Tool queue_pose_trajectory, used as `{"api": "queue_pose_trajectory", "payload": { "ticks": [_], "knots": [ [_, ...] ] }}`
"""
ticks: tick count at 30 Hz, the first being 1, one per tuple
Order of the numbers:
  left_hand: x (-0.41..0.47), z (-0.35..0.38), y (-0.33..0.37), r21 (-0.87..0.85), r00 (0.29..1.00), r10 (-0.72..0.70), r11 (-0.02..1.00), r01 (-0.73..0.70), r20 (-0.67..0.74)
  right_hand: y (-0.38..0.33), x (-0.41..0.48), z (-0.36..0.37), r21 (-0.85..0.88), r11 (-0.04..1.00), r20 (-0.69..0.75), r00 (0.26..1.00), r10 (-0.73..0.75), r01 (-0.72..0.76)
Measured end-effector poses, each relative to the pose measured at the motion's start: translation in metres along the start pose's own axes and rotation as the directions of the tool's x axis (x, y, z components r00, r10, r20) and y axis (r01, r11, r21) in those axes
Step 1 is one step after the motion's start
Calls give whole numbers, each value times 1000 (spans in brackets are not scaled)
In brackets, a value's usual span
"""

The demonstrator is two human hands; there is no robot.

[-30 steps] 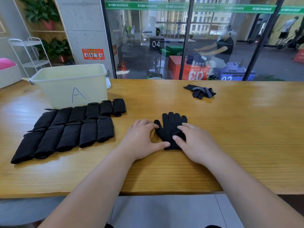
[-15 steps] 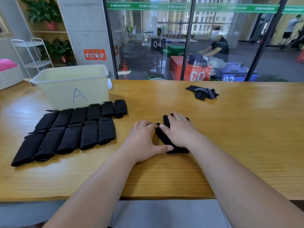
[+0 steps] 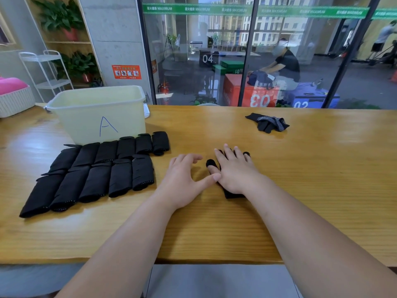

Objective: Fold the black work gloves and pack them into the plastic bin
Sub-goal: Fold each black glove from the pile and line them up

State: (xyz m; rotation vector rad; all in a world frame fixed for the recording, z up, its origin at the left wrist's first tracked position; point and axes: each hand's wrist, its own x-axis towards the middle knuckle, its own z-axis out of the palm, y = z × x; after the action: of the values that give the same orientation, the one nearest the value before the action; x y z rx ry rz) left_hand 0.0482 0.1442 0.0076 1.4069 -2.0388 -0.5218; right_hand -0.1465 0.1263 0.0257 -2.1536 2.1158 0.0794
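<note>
Here, farthest left of the left hand, a basket (image 3: 15, 102) holding a pink cushion sits at the worktop's (image 3: 322, 179) end. The bin (image 3: 96, 117), pale plastic with a blue "A" on its near wall, stands left of and beyond the left hand; what is inside it cannot be seen. Touching its near wall or just short of it, the folded gloves (image 3: 92, 175) lie in two rows, side against side, the rows running from the bin back toward the person. The right end of the nearer row lies near the left hand, with bare wood between.

The left hand (image 3: 184, 179) rests palm down on the worktop, its fingers spread and loosely bent, holding nothing. Its thumb reaches right until the tip meets the edge of the right hand.

The right hand (image 3: 234, 173) lies flat on a glove (image 3: 211, 163), fingers straight and a little apart, pressing it to the wood. The hand covers most of the glove. The glove's thumb shows between the two hands, a fingertip shows past the little finger, and the cuff shows at the wrist.

Beyond and right of the right hand, well apart, loose gloves (image 3: 268, 122) lie in a crumpled heap, one showing a dotted pale palm.
</note>
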Motion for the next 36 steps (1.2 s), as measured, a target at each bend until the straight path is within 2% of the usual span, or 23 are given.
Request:
{"api": "queue_pose_trajectory", "payload": {
  "ticks": [8,11,14,16,19,24,29,34,36],
  "knots": [
    [0,2,1,41,1000,20,999,-20,-8,-8,4,3,69,997,55,998,21,-25],
    [0,3,0,54,999,36,998,-35,-8,-6,-1,3,151,989,-27,1000,13,-9],
    [1,4,0,72,997,72,995,-71,0,7,-9,7,146,985,-118,987,106,-89],
    [1,6,1,123,993,114,986,-116,20,14,-14,12,153,976,-95,980,172,-156],
    [1,9,2,200,983,175,962,-184,62,16,-14,17,191,966,-57,981,187,-173],
    [-2,11,4,305,976,162,931,-200,147,28,-22,9,264,960,-77,990,115,-91],
    [0,11,6,320,981,111,934,-158,158,57,-50,18,115,993,-57,998,-35,41],
    [-2,9,9,328,982,79,935,-132,169,72,-64,19,152,975,-237,963,-126,165],
    [-4,6,10,312,984,96,940,-138,148,76,-68,20,203,958,-261,954,-146,203]
  ]
}}
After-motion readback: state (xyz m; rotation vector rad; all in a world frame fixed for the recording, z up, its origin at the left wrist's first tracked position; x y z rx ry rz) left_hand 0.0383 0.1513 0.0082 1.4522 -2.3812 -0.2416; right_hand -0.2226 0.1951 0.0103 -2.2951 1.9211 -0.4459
